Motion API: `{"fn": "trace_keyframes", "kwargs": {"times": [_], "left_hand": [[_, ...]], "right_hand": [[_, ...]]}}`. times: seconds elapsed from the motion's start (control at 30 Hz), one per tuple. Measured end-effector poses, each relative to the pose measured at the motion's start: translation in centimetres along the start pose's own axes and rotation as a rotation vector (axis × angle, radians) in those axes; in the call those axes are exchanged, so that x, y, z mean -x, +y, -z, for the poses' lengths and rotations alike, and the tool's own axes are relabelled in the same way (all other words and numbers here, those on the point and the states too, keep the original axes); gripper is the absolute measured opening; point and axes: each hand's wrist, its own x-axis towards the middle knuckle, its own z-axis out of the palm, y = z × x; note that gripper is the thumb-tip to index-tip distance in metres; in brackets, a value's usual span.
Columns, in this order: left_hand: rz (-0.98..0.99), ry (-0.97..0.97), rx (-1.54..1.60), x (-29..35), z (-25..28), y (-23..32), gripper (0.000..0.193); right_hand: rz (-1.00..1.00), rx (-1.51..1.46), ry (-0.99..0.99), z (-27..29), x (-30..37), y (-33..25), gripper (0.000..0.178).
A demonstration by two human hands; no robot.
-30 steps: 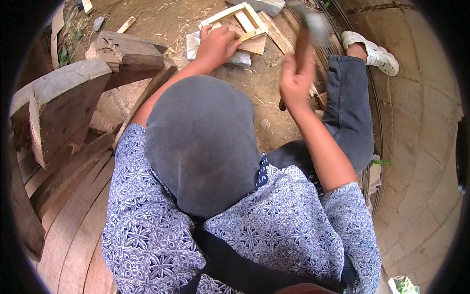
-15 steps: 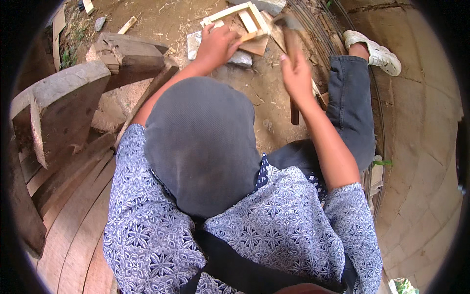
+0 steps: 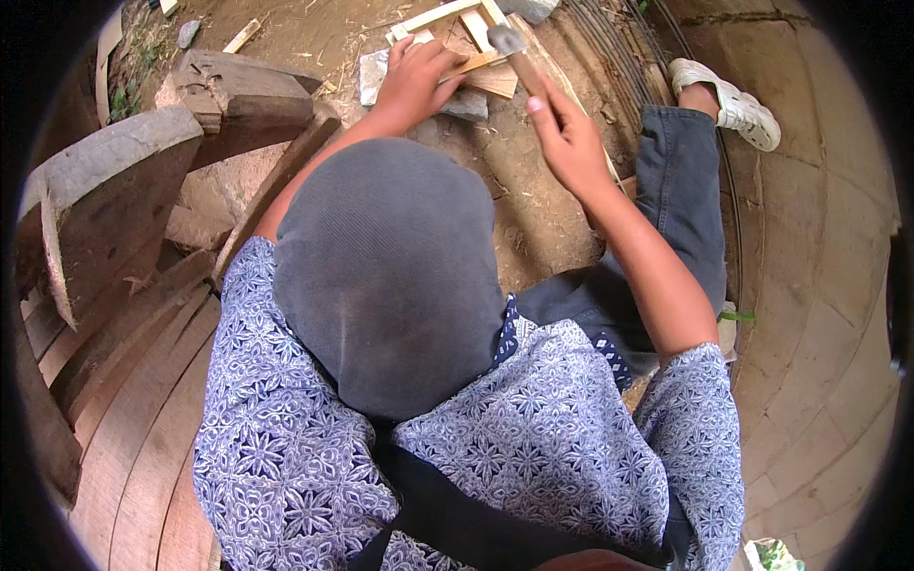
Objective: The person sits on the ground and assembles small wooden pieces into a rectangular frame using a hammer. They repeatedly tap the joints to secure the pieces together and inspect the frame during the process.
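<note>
A small frame of pale wooden strips (image 3: pixel 433 18) rests at the top of the view, on a wooden board (image 3: pixel 497 81) and a grey-white stone block (image 3: pixel 374 74). My left hand (image 3: pixel 411 88) steadies the frame, fingers closed over its near left part and thumb by the near strip. A hammer (image 3: pixel 522 68) is in my right hand (image 3: pixel 574 150), fingers wrapped round its wooden handle. Its metal head is over the frame's right side, close to the near right corner; whether it touches is unclear. The lower end of the handle is hidden behind my hand and wrist.
Thick curved timbers (image 3: pixel 114 171) and long planks (image 3: pixel 152 419) lie to the left. Thin dark rods (image 3: pixel 609 48) run along the ground on the right, past my outstretched leg (image 3: pixel 681 181). Wood chips and a loose stick (image 3: pixel 242 36) lie on the dirt.
My right hand has swung the hammer leftward, bringing its head from right of the frame to over its near right corner. My left hand stays on the frame.
</note>
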Motion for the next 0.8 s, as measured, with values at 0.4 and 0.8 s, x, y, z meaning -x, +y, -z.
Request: {"fn": "trace_keyframes", "kwargs": {"times": [0.4, 0.8], "left_hand": [[0.095, -0.067, -0.001, 1.8, 0.2, -0.4, 0.021], [0.037, -0.051, 0.024, -0.2, 2.6, -1.0, 0.023]], "right_hand": [[0.109, 0.008, 0.042, 0.2, 0.7, -2.1, 0.046], [0.343, -0.075, 0.095, 2.4, -0.6, -5.5, 0.044]]}}
